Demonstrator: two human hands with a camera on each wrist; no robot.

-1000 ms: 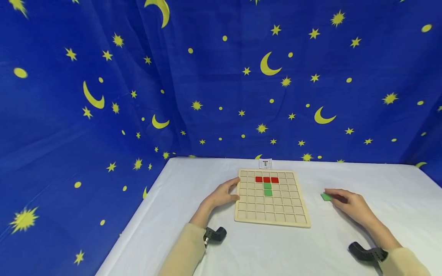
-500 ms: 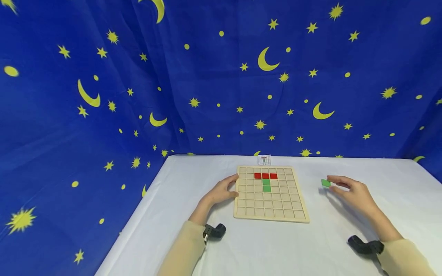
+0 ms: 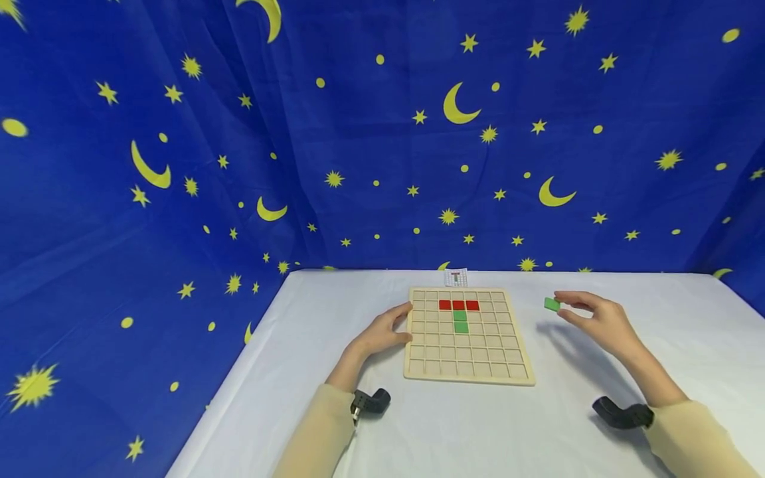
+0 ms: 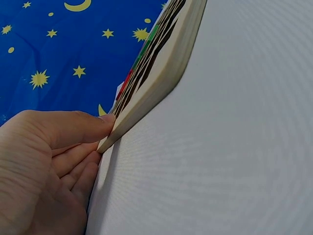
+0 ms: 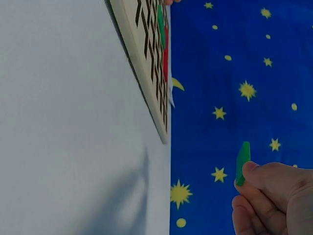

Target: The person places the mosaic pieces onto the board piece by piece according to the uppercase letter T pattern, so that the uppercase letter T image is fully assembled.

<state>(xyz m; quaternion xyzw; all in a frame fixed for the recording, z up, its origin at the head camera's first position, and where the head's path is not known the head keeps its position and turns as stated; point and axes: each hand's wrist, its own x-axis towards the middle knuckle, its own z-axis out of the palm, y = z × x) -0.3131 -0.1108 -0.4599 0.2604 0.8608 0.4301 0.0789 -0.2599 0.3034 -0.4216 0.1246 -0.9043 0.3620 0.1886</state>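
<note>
My right hand (image 3: 600,322) pinches a small green square tile (image 3: 551,304) between thumb and fingers, lifted above the white table to the right of the board. The right wrist view shows this tile (image 5: 243,163) nearly edge-on. A wooden grid board (image 3: 496,355) carries red tiles (image 3: 458,305) in a short row, with green tiles (image 3: 460,322) below the middle one, forming a T. My left hand (image 3: 382,332) touches the board's left edge, thumb and forefinger spread apart along it. In the left wrist view, the thumb (image 4: 83,128) rests against the rim.
A small printed card (image 3: 456,277) with a T pattern lies behind the board. The table is covered with white cloth (image 3: 466,431). A blue curtain (image 3: 370,133) with yellow moons and stars stands behind and at the left. A black wrist mount (image 3: 621,415) sits on the right forearm.
The right hand has raised the green tile off the table and carried it up and slightly left. My left hand keeps its place at the board's edge. The view has shifted slightly.
</note>
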